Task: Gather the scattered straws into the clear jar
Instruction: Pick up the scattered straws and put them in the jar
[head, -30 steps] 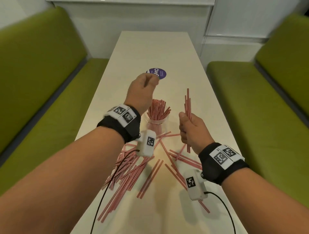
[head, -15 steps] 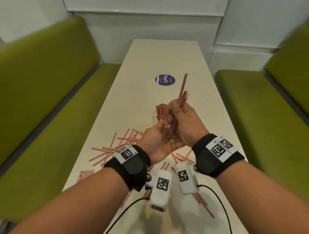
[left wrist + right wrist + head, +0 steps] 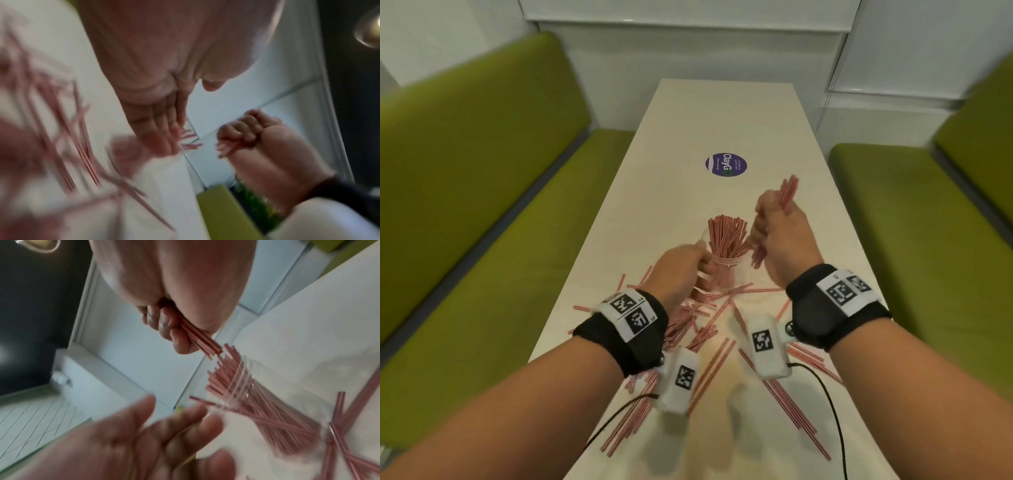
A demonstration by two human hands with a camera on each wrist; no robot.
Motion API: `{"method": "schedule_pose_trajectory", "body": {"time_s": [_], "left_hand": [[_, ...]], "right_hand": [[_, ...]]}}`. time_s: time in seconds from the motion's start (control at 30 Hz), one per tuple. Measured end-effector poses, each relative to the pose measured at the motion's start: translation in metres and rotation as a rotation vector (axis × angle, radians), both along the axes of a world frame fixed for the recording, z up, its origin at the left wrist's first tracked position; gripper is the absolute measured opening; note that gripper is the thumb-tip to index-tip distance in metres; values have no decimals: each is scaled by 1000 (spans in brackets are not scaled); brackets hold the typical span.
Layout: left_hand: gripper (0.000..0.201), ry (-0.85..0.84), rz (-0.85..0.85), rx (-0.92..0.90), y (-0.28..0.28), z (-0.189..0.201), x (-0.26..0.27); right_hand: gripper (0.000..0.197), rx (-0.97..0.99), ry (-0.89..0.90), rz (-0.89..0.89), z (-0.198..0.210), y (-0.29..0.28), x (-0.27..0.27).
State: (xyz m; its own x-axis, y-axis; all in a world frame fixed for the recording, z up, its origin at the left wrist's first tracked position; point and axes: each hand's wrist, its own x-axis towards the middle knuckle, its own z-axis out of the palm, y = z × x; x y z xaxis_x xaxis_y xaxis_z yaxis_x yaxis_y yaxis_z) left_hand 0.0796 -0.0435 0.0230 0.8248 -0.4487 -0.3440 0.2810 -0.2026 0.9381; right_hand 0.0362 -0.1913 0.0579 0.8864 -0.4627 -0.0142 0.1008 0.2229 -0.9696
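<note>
Hands apart now, where half a second ago they met over one bundle. Right hand point(image 3: 779, 236) fisted around a held bundle of straws point(image 3: 787, 192), fingers point(image 3: 179, 339) curled tight on it in the right wrist view; upper ends fanned above the fist, lower ends poking out below, just beside the clear jar point(image 3: 722, 270) and level with its rim. Bundle tilted, tips leaning away to the right. Left hand point(image 3: 678, 274) dropped from the bundle to the jar's left side, against the glass; fingers straight in the left wrist view, though blurred, so whether touching or gripping cannot be told. Jar upright between the two hands, packed with straws in the jar point(image 3: 726, 236). Loose straws point(image 3: 709, 329) scattered on the table point(image 3: 722, 116) below both wrists, nearer than the jar. Purple round sticker point(image 3: 726, 164) well beyond the right fist.
</note>
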Motion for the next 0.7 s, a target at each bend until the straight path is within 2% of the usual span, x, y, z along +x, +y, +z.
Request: {"method": "schedule_pose_trajectory", "body": {"time_s": [0.03, 0.07, 0.1, 0.17, 0.2, 0.23, 0.27, 0.33, 0.43, 0.53, 0.7], "left_hand": [[22, -194, 28, 132, 5, -2, 11], [17, -335, 15, 249, 8, -5, 21], [29, -404, -49, 354, 9, -8, 29], [71, -411, -229, 487, 4, -12, 40], [89, -403, -291, 513, 1, -12, 43], [99, -412, -328, 503, -2, -10, 43], [99, -426, -338, 470, -5, -10, 43], [80, -442, -339, 386, -11, -10, 44], [65, -469, -336, 299, -14, -8, 43], [58, -480, -364, 267, -15, -11, 46], [54, -527, -368, 271, -19, -10, 48]], "right_hand": [[31, 45, -9, -26, 0, -6, 5], [30, 82, -19, -35, 0, -10, 11], [30, 106, -29, -32, -1, -10, 16], [28, 118, -41, -14, -5, -7, 28], [27, 119, -49, -5, -7, -3, 34], [26, 121, -59, 4, -10, 0, 41], [25, 122, -72, 16, -13, 4, 47], [25, 97, -95, 29, -20, 10, 57], [25, -35, -68, 34, -30, 16, 65], [18, -135, -3, 42, -35, 16, 65], [18, -140, 15, 14, -36, 13, 66]]}}
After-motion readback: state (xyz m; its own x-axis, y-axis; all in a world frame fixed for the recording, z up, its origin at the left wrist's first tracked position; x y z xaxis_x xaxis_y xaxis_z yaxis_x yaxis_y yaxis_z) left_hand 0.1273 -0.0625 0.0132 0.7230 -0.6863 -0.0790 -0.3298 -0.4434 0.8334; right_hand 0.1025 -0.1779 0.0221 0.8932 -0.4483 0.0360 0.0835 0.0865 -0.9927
